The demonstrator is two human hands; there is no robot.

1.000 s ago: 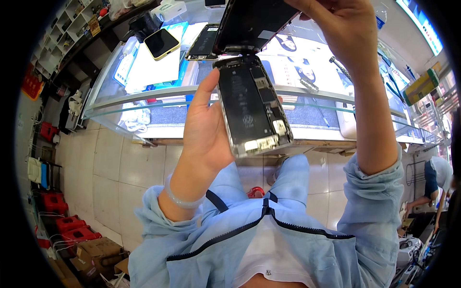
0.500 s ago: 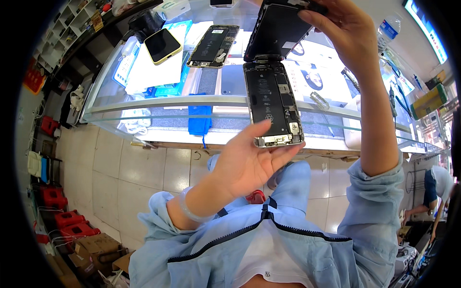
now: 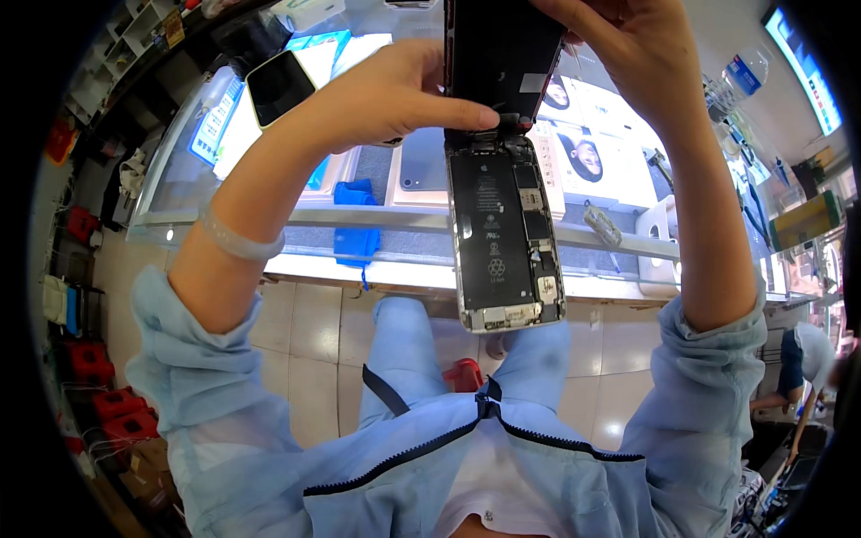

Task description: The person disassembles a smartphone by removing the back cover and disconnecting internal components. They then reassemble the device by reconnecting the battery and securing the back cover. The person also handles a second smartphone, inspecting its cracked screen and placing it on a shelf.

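An opened phone is held up before me in two joined parts. Its black screen panel (image 3: 500, 58) is raised at the top. Below it, the phone body (image 3: 489, 229) hangs bare, with its dark battery, metal shields and small parts showing. My left hand (image 3: 395, 94) grips the joint between the two parts, thumb across the panel's lower end and fingers hidden behind. My right hand (image 3: 632, 40) pinches the panel's upper right edge, some fingertips being out of sight.
A glass display counter (image 3: 413, 221) spans the front. On it lie a phone in a pale yellow case (image 3: 280, 88), a blue cloth pouch (image 3: 357, 224), white boxes (image 3: 574, 152) and a clear-wrapped piece (image 3: 603, 224). A water bottle (image 3: 746, 72) stands at right.
My left hand has gone from beneath the phone body's lower end up to the joint. The phone body sits slightly lower in view, its lower end now unsupported. My right hand keeps the panel.
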